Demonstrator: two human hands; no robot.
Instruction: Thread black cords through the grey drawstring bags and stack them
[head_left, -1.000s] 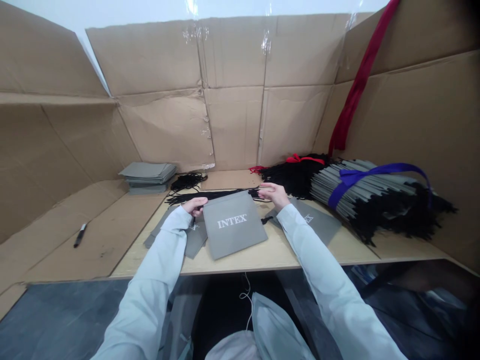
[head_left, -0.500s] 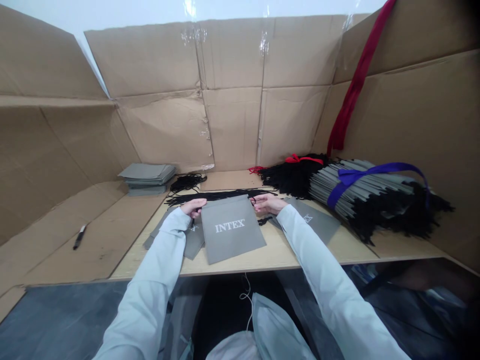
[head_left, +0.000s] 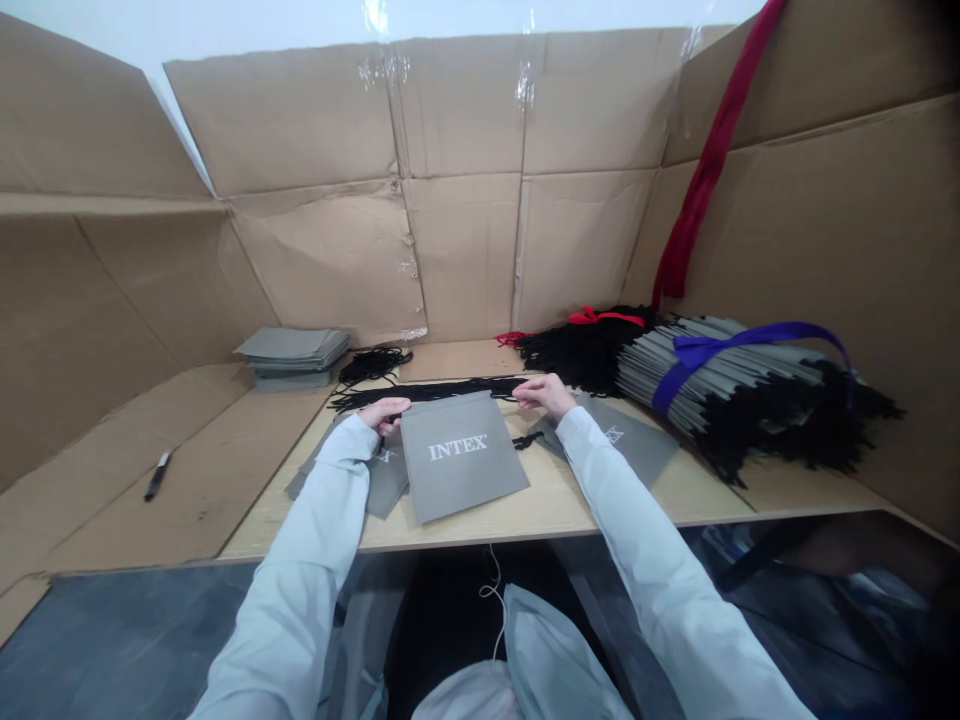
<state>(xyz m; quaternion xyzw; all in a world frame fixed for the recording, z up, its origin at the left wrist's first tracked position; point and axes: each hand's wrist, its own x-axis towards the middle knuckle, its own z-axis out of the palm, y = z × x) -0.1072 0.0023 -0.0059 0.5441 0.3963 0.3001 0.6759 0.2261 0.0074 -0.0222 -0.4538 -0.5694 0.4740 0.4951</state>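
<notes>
A flat grey drawstring pouch [head_left: 461, 470] printed INTEX lies in the middle of the table, its top edge facing away from me. My left hand [head_left: 385, 414] pinches its upper left corner. My right hand [head_left: 546, 395] is a little off the upper right corner, thumb and fingers pressed together. Whatever those fingertips hold is too small to make out. Just behind the pouch, black cords [head_left: 442, 389] lie in a row. Another grey pouch [head_left: 386, 480] is partly under the left side, and more grey pouches [head_left: 645, 445] lie by my right forearm.
A stack of grey pouches [head_left: 294, 350] stands back left beside a coil of black cord [head_left: 373, 365]. At right are a red-tied black cord bundle [head_left: 577, 350] and pouches bundled with a blue ribbon [head_left: 697, 375]. A marker [head_left: 157, 477] lies left. Cardboard walls [head_left: 465, 240] enclose the table.
My right hand has moved off the pouch's upper right corner, slightly up and to the right. My left hand keeps its pinch, and the pouch has barely moved.
</notes>
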